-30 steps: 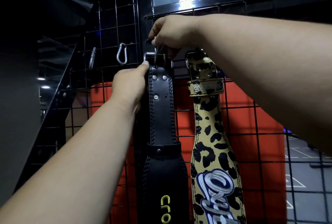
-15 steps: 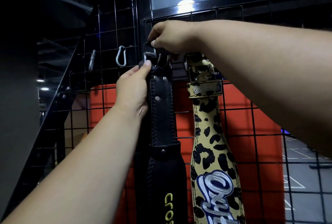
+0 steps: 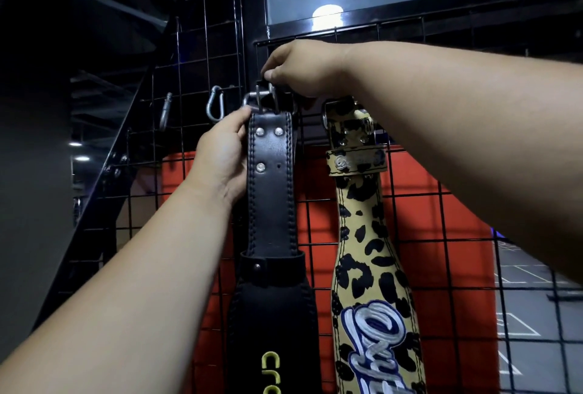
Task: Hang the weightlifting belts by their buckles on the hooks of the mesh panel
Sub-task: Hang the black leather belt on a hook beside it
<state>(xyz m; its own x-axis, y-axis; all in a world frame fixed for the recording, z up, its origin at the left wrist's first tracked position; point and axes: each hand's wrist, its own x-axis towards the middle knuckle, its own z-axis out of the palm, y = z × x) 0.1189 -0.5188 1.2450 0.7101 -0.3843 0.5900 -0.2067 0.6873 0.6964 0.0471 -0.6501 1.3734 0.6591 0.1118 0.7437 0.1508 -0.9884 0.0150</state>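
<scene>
The fingertips of the right hand [image 3: 303, 68] are bunched and curled downward at the top of the black belt's buckle [image 3: 260, 100], pinching at something small there; whether that is the hook itself or the buckle's upper bar cannot be told, since the knuckles hide it. The left hand [image 3: 220, 157] grips the black belt [image 3: 271, 191] along its left edge just under the buckle, thumb across the front near the top rivets and the other fingers wrapped out of sight behind the strap, taking its weight. The belt hangs straight down against the mesh panel [image 3: 457, 204], its wide lettered part running out of the bottom of the view. Just beside it on the right, the leopard-print belt [image 3: 362, 235] already hangs free from its own buckle [image 3: 344, 109], no hand on it, so that one looks done. The black belt seems to be at the moment of seating: the buckle is up at hook height, but because both hands are on it I cannot say it bears on the hook yet. What is left, by my reading, is to settle the buckle fully and let go. Two carabiners [image 3: 216, 108] hang on the darker panel to the left, with nothing on them. No further belts are visible.
</scene>
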